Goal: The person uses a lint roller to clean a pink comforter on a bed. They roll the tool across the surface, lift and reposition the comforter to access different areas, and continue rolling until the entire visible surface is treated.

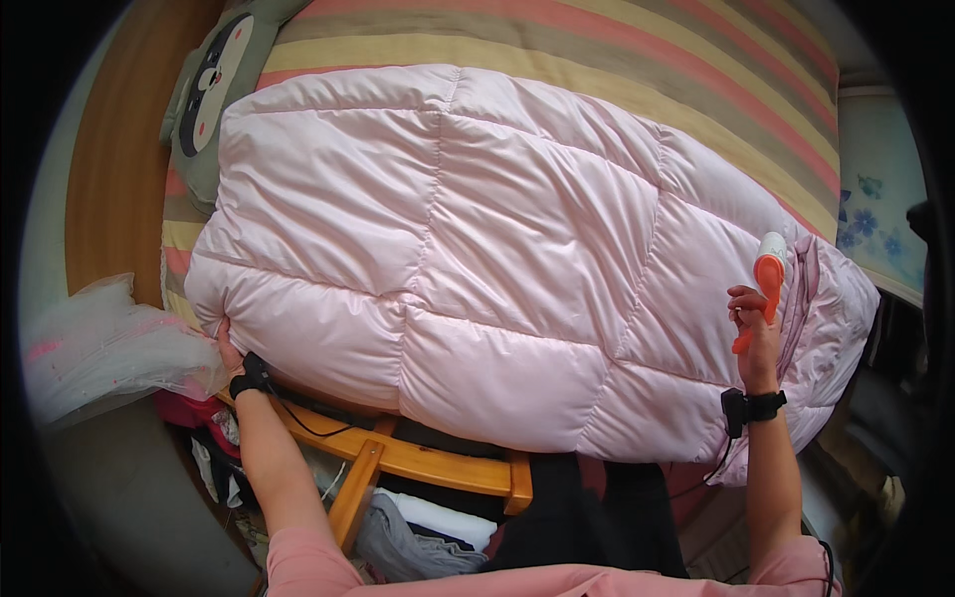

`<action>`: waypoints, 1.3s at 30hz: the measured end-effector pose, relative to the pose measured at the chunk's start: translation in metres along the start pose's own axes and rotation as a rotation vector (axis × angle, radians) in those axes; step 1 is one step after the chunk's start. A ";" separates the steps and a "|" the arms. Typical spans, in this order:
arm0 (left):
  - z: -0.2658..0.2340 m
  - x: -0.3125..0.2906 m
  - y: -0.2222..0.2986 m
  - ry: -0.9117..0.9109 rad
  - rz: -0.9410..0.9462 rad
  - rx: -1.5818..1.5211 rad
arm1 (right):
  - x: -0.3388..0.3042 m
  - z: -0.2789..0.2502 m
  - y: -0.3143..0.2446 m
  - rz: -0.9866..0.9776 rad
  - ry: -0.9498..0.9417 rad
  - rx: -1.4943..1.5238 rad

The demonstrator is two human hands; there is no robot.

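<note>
A pale pink quilted comforter (527, 239) is spread over a bed, its right end bunched up in folds. My right hand (756, 323) is raised over that right part, closed round the orange handle of a lint roller (771, 261). The roller's white head points away from me. At the comforter's near left corner, my left hand (229, 350) pinches the edge; some of its fingers are hidden by the fabric. A black strap with a cable sits on each wrist.
Beneath the comforter lies a striped sheet (557, 40). A grey pillow (204, 109) with an animal face is at the far left. Crumpled clear plastic (109, 343) lies beside my left hand. A wooden chair (438, 466) and folded clothes (408, 542) are close to me.
</note>
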State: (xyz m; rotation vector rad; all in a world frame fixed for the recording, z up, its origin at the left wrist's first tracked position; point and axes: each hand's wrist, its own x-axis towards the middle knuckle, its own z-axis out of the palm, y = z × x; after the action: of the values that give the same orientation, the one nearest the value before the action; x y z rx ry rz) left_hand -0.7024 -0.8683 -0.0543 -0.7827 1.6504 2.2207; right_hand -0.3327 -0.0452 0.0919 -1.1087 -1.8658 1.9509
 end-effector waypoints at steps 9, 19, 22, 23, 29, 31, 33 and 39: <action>0.139 -0.068 0.068 0.157 0.238 -0.050 | -0.047 -0.087 -0.006 -0.071 0.139 0.216; 0.483 -0.479 -0.113 -1.147 0.954 1.364 | -0.126 -0.133 0.021 -0.098 0.093 0.389; 0.498 -0.513 -0.215 -1.228 0.884 1.542 | -0.149 -0.140 0.040 -0.096 0.192 0.333; 0.497 -0.518 -0.245 -1.272 0.785 1.702 | -0.153 -0.142 0.048 -0.064 0.241 0.324; 0.468 -0.567 -0.317 -1.301 0.879 1.638 | -0.146 -0.145 0.110 0.255 0.351 0.269; 0.455 -0.584 -0.302 -1.395 0.785 1.471 | -0.145 -0.140 0.128 0.215 0.291 0.282; 0.443 -0.595 -0.289 -0.912 0.773 1.420 | -0.144 -0.132 0.140 0.217 0.268 0.346; 0.453 -0.573 -0.331 -0.402 0.753 1.649 | -0.100 -0.090 0.132 0.168 0.205 0.499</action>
State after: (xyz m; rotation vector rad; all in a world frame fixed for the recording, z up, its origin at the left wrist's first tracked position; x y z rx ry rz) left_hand -0.1827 -0.2770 0.0988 0.7297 2.7729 0.4201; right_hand -0.1625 -0.0619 0.0140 -1.2659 -1.1233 2.1295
